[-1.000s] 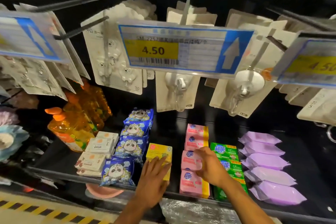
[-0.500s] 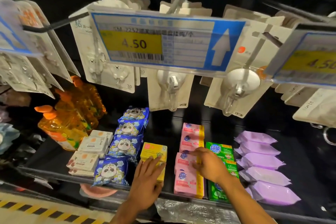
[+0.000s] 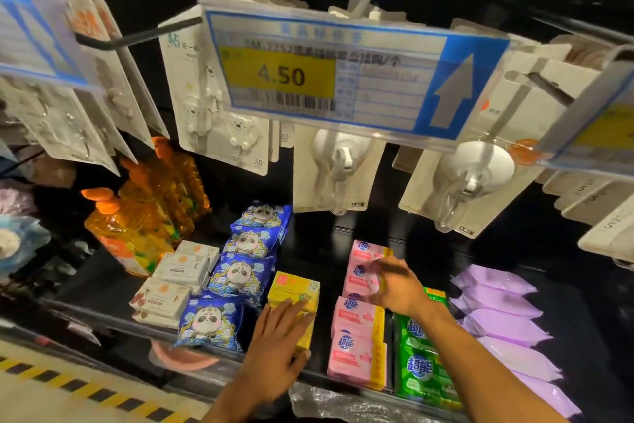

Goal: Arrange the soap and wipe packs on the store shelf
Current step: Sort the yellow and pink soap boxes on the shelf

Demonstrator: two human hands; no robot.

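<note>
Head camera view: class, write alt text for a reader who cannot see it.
A person's left hand rests on a yellow soap box while the right hand grips a pink soap pack on a dark store shelf, between blue panda wipe packs and green soap packs.

On the shelf (image 3: pixel 103 285), panda packs (image 3: pixel 240 271) run front to back, boxes (image 3: pixel 178 271) to their left. Soap bars (image 3: pixel 356 337) lie right of them, pouches (image 3: pixel 504 323) rightmost. Bottles (image 3: pixel 137 216) stand behind the boxes.

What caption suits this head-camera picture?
Left hand rests on yellow box; right hand grips a pink soap pack on the shelf.
</note>
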